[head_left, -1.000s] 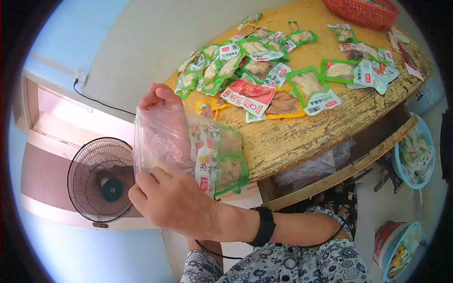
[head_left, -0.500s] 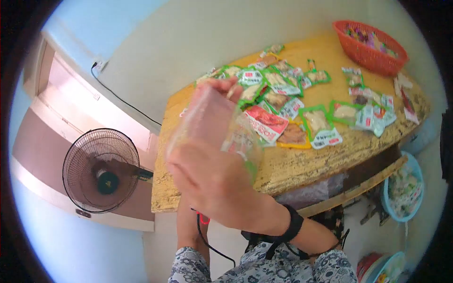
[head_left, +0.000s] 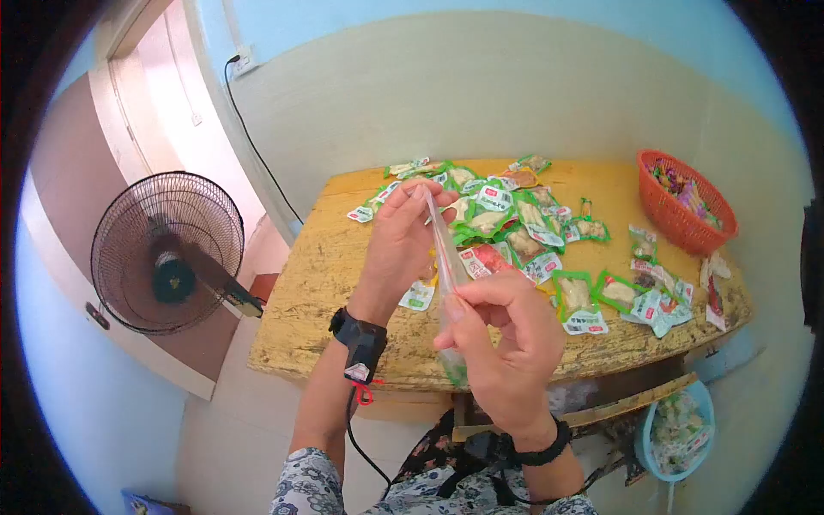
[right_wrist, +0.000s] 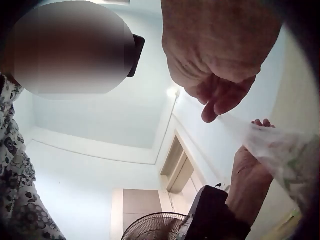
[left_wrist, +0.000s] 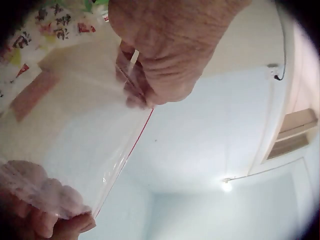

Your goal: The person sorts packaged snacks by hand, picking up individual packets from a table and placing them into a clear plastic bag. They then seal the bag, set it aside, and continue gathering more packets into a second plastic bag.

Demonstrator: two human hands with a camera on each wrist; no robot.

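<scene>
Two hands [head_left: 395,227] [head_left: 517,352], one held bag [left_wrist: 90,117], over twelve packets [head_left: 574,293], one red basket [head_left: 674,219], one fan [head_left: 173,279]

A transparent zip bag [head_left: 447,257] is held in the air, seen almost edge-on from the head. Its mouth edge, marked by a thin red line, is pinched at one end by the left hand [head_left: 399,236] and at the other by the right hand [head_left: 515,352]. White printed food packets [left_wrist: 55,27] with some green lie in its bottom.

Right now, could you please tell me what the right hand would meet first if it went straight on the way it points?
The right hand would first meet the clear bag it pinches; beyond that, perhaps the left hand, though depth is unclear.
</scene>
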